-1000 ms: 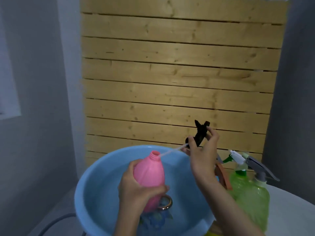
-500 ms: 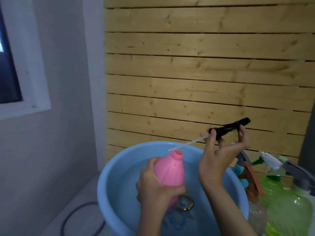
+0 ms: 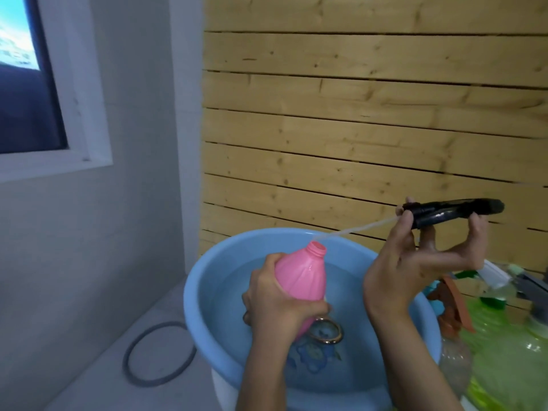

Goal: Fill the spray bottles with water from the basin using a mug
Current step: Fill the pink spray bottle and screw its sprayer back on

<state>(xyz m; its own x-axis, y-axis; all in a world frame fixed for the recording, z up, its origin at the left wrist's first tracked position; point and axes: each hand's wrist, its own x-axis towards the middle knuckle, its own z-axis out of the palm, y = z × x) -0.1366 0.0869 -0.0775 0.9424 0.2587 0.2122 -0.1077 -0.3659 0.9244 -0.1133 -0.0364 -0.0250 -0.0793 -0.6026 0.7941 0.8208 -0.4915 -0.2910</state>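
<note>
My left hand [image 3: 278, 304] grips a pink spray bottle [image 3: 299, 275] with its neck bare, tilted over the blue basin [image 3: 204, 292] of water. My right hand [image 3: 415, 262] holds the black sprayer head [image 3: 453, 213] up to the right of the bottle. Its thin white dip tube [image 3: 355, 229] slants down, and its tip lies just above the bottle's mouth. A mug [image 3: 321, 341] lies under the water, its gold handle ring showing below the pink bottle.
Green spray bottles [image 3: 510, 345] and a clear bottle with an orange-brown trigger [image 3: 452, 315] stand right of the basin. A wooden slat wall rises behind. A dark hose loop [image 3: 160, 353] lies on the grey ledge at left, under a window.
The sprayer head has come out of the pink bottle and moved up and right, its tube now almost wholly drawn out. The view has shifted left.
</note>
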